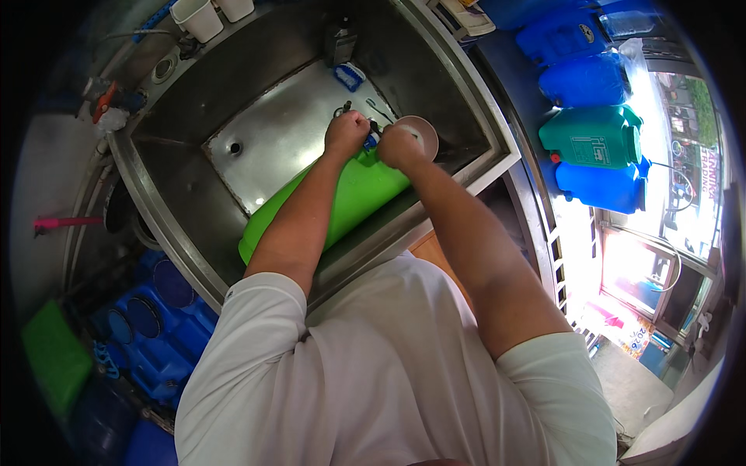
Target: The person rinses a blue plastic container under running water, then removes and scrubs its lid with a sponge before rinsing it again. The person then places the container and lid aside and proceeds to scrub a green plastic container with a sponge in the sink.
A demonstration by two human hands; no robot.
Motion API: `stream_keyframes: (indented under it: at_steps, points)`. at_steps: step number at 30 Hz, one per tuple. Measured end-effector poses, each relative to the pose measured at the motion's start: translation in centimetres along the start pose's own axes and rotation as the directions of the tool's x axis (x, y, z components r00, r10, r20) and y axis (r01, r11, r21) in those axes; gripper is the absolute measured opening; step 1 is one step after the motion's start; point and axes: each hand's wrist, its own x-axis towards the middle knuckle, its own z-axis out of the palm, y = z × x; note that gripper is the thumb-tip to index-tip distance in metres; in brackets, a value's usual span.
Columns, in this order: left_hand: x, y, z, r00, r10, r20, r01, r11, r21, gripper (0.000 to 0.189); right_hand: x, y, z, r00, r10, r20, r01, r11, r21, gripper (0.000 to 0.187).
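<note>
A bright green plastic container [373, 186] lies lengthwise along the near side of a stainless steel sink [274, 134]. Both hands are at its far right end, beside a small blue fitting [370, 141]. My left hand [348, 134] is closed in a fist next to a dark, thin-handled item [347, 106]; what its fingers grip is hidden. My right hand [400, 145] is curled near a dark piece by the blue fitting, its grip also unclear. Partly behind the right hand is a round pinkish bowl [430, 135]. A toothbrush [380, 109] lies just beyond the hands.
A blue scrub brush [349, 77] and a dark bottle [341, 42] stand at the sink's far corner. The drain hole [235, 148] is left. Blue jugs [586, 78] and a green jug [588, 137] line the right side; more blue containers [169, 332] are at lower left.
</note>
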Motion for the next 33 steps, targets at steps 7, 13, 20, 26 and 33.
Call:
stream_keyframes:
  at_steps: [7,13,20,26,33]
  points:
    - [1.0,-0.1,-0.3,1.0,-0.005,-0.03,0.006,0.999,0.035,0.022,-0.5,-0.5,4.0,0.943,0.149,-0.298,0.022,0.864,0.503,0.03]
    - [0.6,0.0,-0.4,0.999,-0.014,0.04,0.014,1.0,0.008,0.024,-0.2,-0.1,4.7,0.936,0.165,-0.311,0.043,0.824,0.565,0.026]
    - [0.8,0.0,-0.8,0.981,-0.051,0.187,0.042,0.998,0.053,0.028,-1.0,0.2,5.1,0.917,0.176,-0.357,0.074,0.806,0.587,0.027]
    - [1.1,0.1,-0.3,0.988,-0.047,0.149,0.029,0.992,0.12,0.028,-2.5,1.3,5.3,0.921,0.245,-0.303,0.014,0.756,0.655,0.033]
    - [0.9,0.5,-0.9,0.98,-0.026,0.197,0.008,0.996,0.09,0.027,1.0,2.2,6.3,0.806,-0.132,-0.578,0.185,0.982,0.033,0.023]
